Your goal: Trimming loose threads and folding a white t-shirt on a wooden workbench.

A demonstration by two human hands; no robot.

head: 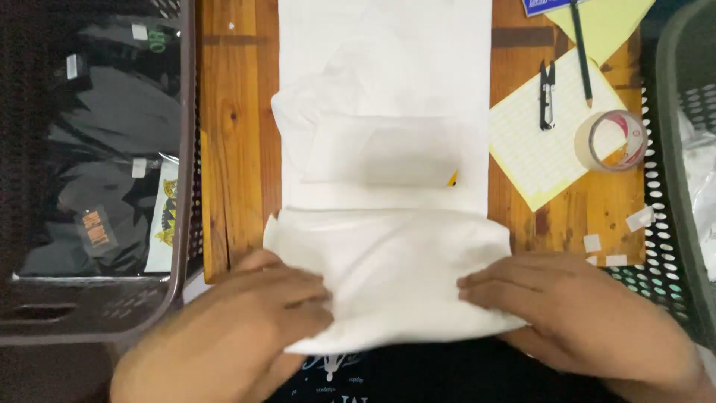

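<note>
A white folded garment [388,224] lies in the middle of the wooden table [231,149], and its near end hangs a little over the table edge close to the person. The near part is folded up into a soft, thick flap. The left hand [253,313] lies on the left side of that flap, with its fingers bent and pinching the cloth. The right hand [567,306] lies on the right side, with its fingers nearly flat and its tips pressing on the cloth. To the left of the table is a dark basket [97,313] with black clothes in clear bags [104,149] inside. On the right side of the table is a yellow sheet of paper [537,142]. On that paper lie small black snips [547,95], a dark pencil [582,52] and a roll of clear tape [611,140]. A few little white bits of tape [640,218] are stuck near the table's right edge. Another basket [686,149] stands at the far right.
</note>
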